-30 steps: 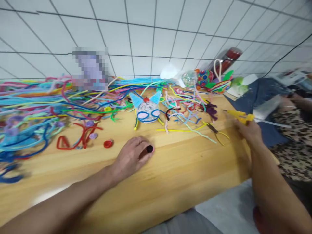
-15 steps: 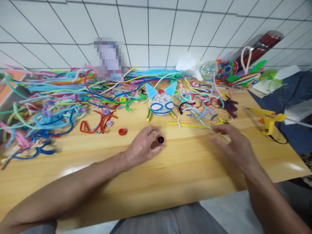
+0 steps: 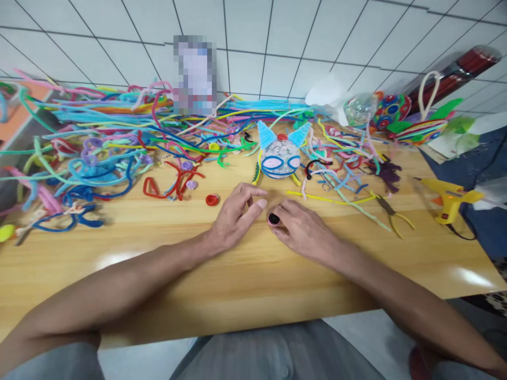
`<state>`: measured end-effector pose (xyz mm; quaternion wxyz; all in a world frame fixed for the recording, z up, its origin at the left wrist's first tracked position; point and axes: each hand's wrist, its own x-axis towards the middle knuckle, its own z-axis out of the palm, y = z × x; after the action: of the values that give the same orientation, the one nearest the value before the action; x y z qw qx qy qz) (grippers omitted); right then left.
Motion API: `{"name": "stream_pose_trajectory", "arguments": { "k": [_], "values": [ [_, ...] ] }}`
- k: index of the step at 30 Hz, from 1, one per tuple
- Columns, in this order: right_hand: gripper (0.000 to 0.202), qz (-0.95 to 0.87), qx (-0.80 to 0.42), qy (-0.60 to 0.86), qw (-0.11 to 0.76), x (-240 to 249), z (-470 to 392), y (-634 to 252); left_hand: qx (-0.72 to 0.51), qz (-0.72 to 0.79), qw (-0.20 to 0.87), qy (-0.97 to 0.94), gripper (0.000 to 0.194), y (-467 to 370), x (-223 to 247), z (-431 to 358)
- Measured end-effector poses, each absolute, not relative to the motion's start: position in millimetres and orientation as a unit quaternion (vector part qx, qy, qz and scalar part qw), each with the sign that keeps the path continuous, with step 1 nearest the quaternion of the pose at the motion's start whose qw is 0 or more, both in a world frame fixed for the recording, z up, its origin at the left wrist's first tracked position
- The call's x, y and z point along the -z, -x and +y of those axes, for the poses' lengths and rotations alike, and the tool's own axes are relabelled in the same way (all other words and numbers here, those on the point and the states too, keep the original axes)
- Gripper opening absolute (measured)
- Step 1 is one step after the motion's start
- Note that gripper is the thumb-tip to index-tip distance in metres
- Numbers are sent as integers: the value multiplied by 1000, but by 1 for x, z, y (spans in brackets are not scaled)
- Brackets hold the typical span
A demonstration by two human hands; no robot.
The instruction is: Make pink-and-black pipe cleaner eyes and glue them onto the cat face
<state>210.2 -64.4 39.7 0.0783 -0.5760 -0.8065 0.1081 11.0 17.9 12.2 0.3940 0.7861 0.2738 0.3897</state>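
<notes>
Pinching blk pc, prob. w/ pink rim: R grip; L grip spread

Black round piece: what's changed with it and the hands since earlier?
The black piece has passed from the left hand, now open, to the right hand. The right hand let go of the yellow glue gun, which stands on the table, and came leftward. The eared ball figure and red coil stayed put.

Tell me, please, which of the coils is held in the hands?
The black coil, held in the right hand; the red coil and the purple coils are in neither hand.
</notes>
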Motion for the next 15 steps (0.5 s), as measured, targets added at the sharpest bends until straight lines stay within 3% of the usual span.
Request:
{"name": "stream_pose_trajectory", "arguments": {
  "k": [4,8,15],
  "values": [
    [8,-801,-122,579,94,-32,-67,-210,-377,287,414,-777,17,-10,-15,19],
    [9,-783,-56,584,204,-37,-69,-227,-374,315,398,-776,18,-10,-24,20],
    [21,-674,112,627,375,-49,-39,-273,-353,283,209,-867,46,-33,-44,42]
  ]
}}
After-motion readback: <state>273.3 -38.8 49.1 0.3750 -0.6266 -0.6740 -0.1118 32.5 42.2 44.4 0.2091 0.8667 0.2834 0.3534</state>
